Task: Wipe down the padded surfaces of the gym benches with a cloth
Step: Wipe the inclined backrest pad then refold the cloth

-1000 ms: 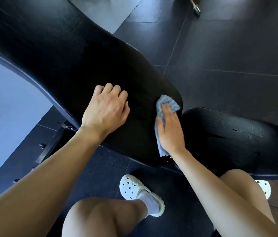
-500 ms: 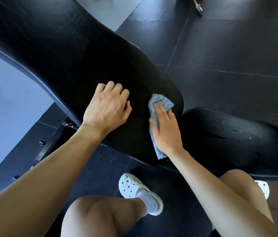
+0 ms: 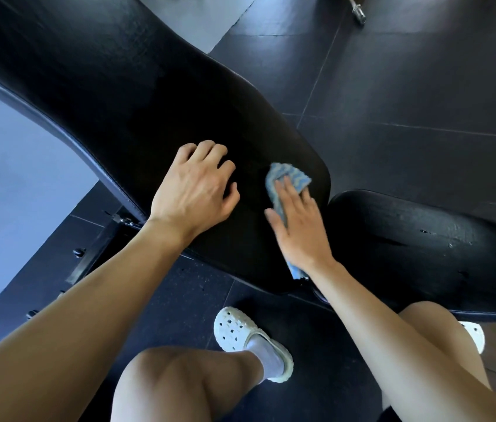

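Right now, from the head view, my right hand (image 3: pixel 300 229) lies flat on the blue-and-white cloth (image 3: pixel 288 176), fingers straight and close together, pressing it onto the black back pad (image 3: pixel 137 95). The cloth's long axis follows my hand. One end fans out just past my fingertips and the other pokes out beneath my wrist, so it points away from me along the pad's lower end. That far end is a little blurred, and it may be bunched rather than folded.

My left hand (image 3: pixel 193 190) rests on the same pad, just to the left of my right thumb. Its fingers are curled under at the knuckles and grip nothing.

The back pad is long and runs from beyond my left fingers, up and to the left, down to a rounded narrow end just right of my right fingertips. The seat pad (image 3: pixel 423 248) begins just beyond that end, right of my right hand, and stretches away rightward. Below my wrists a white clog (image 3: pixel 249 339) stands on the dark floor (image 3: pixel 423 86).
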Available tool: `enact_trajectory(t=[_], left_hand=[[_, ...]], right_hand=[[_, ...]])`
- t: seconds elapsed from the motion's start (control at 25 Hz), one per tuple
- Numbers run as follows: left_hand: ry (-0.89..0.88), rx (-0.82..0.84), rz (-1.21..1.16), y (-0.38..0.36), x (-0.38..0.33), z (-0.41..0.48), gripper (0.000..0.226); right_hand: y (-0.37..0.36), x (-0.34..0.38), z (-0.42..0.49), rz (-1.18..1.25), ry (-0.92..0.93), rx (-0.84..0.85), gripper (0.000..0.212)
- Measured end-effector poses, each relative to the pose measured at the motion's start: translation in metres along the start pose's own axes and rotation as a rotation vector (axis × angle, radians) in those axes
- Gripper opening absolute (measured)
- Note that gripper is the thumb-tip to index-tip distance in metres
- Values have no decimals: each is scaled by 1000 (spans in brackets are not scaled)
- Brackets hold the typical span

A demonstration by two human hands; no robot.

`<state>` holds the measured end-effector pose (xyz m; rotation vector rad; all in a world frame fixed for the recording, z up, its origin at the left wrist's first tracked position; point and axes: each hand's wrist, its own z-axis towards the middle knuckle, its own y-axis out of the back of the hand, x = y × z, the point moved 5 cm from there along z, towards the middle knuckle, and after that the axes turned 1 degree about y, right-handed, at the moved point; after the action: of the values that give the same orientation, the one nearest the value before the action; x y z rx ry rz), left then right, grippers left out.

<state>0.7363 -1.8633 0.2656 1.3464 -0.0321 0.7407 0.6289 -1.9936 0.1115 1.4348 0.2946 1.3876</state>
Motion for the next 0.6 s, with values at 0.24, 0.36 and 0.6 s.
enact_trajectory(t=[0.24,0.36,0.6], left_hand=[[-8,11,-14,1,0,-1,44],[-5,24,-6,0,0,0,43],[-1,32,12,1,0,0,43]], right_hand=[[-2,7,-1,207,-78,54,68],[3,29,-4,89,189,92,61],[-4,-15,19,153,-145,-25,60]])
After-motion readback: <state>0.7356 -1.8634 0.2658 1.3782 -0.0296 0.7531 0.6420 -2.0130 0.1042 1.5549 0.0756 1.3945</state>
